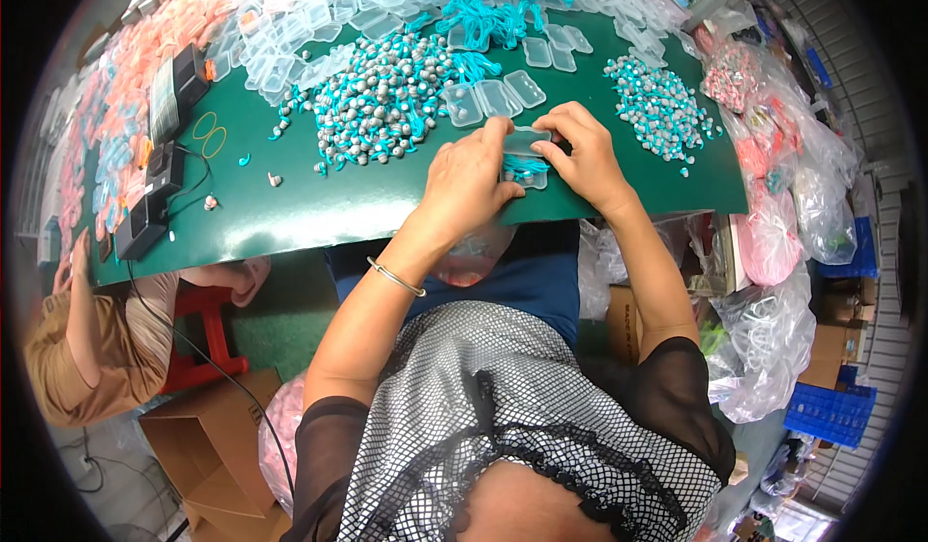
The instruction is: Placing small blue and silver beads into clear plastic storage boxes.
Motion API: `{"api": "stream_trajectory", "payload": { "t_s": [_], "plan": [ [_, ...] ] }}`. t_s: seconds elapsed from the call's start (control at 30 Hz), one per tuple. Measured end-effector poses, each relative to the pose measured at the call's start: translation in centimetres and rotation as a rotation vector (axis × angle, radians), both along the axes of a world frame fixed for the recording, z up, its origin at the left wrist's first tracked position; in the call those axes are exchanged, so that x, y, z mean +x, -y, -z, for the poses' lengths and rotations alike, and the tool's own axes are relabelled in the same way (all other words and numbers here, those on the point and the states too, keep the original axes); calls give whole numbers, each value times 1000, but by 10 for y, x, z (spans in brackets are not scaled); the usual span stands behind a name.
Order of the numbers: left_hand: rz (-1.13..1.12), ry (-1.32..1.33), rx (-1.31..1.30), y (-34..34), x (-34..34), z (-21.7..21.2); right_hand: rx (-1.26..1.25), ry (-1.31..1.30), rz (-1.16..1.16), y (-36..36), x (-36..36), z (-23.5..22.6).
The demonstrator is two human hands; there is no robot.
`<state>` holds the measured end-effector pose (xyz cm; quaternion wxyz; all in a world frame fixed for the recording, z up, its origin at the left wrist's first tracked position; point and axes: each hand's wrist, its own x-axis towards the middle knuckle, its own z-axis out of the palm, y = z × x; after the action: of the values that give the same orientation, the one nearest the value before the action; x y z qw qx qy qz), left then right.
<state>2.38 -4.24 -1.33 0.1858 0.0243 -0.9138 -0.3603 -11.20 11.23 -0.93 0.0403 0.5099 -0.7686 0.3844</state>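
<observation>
Left hand and right hand pinch a clear rectangular plastic case, likely light and stiff, apparently by its edges, sensibly.

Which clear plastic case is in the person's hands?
The clear case between left hand and right hand, with turquoise cord showing in it; the open cases beyond lie on the green table, outside their grip.

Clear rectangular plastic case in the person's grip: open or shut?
Open: the case has its translucent plastic lid apart from its near edge, the teal cord bundle exposed between.
</observation>
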Motion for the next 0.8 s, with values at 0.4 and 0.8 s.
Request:
{"api": "stream_trajectory", "payload": {
  "t_s": [0.4,0.8],
  "plan": [
    [-67,-104,-38,-3,2,10,-165,-178,1,-14,26,5],
    [6,-49,-51,-2,5,5,-170,-166,6,-22,42,7]
  ]
}}
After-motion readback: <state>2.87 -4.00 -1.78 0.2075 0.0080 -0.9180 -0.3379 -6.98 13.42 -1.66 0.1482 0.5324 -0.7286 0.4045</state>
